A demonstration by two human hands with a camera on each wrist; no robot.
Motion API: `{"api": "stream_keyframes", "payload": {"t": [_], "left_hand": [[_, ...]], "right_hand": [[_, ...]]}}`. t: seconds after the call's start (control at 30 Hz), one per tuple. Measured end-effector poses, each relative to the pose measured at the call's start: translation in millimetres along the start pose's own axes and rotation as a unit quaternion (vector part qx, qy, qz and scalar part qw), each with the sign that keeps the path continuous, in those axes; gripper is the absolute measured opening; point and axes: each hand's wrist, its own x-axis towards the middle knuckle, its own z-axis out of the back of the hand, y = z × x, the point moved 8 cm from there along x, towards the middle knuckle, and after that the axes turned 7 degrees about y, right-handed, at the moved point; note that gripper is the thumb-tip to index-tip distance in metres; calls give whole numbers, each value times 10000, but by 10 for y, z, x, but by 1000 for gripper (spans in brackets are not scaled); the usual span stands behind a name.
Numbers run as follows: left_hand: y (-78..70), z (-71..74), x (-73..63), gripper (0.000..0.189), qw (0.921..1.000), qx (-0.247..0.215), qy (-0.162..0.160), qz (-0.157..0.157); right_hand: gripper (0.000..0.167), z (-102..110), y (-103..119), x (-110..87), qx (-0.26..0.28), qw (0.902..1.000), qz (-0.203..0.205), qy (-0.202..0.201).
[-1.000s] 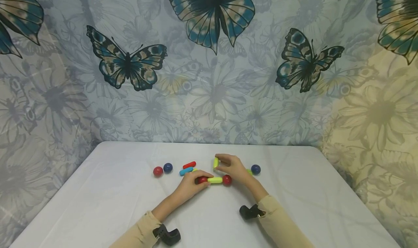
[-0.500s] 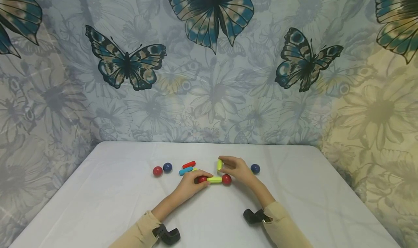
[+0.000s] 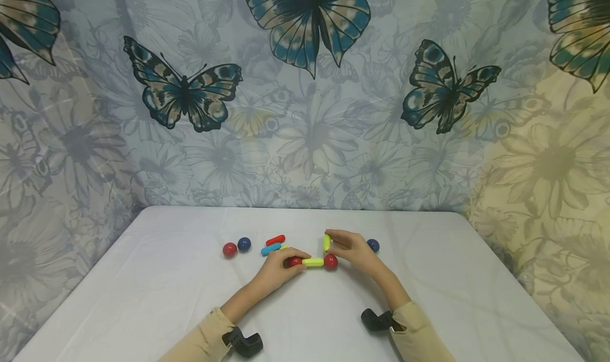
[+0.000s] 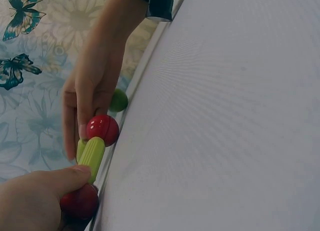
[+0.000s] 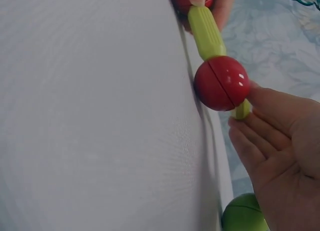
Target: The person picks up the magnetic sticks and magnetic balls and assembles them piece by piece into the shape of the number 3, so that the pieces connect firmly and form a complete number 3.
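Observation:
My left hand (image 3: 276, 269) grips a red ball (image 3: 295, 262) at the left end of a yellow-green ribbed rod (image 3: 313, 262); in the left wrist view its thumb lies on the rod (image 4: 91, 156). A second red ball (image 3: 331, 262) sits on the rod's right end. Between thumb and fingers, my right hand (image 3: 355, 249) pinches another yellow-green rod (image 3: 326, 243), just behind that second ball. In the right wrist view this rod (image 5: 241, 110) is partly hidden by the ball (image 5: 221, 83); whether they touch, I cannot tell.
Left on the white table (image 3: 167, 277) are a red ball (image 3: 230, 250) and a blue ball (image 3: 244, 244). Red (image 3: 275, 240) and blue (image 3: 271, 250) rods lie behind my left hand. Another blue ball (image 3: 374, 244) and a green ball (image 5: 245, 213) sit by my right hand.
My right hand has moved right and slightly nearer with its yellow-green rod, to behind the right red ball. My left hand has stayed in place with its grip.

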Motion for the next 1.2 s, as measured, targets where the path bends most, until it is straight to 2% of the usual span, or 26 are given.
{"api": "stream_keyframes", "payload": {"t": [0.47, 0.9, 1.2], "left_hand": [[-7, 5, 4, 25, 10000, -27, 21, -63], [-15, 8, -1, 24, 9998, -19, -17, -199], [-1, 1, -6, 23, 9999, 13, -29, -158]], "right_hand": [[52, 36, 0, -49, -53, 9998, 166, 100], [52, 63, -52, -66, 38, 9999, -123, 18], [50, 52, -78, -66, 130, 9998, -117, 61]]}}
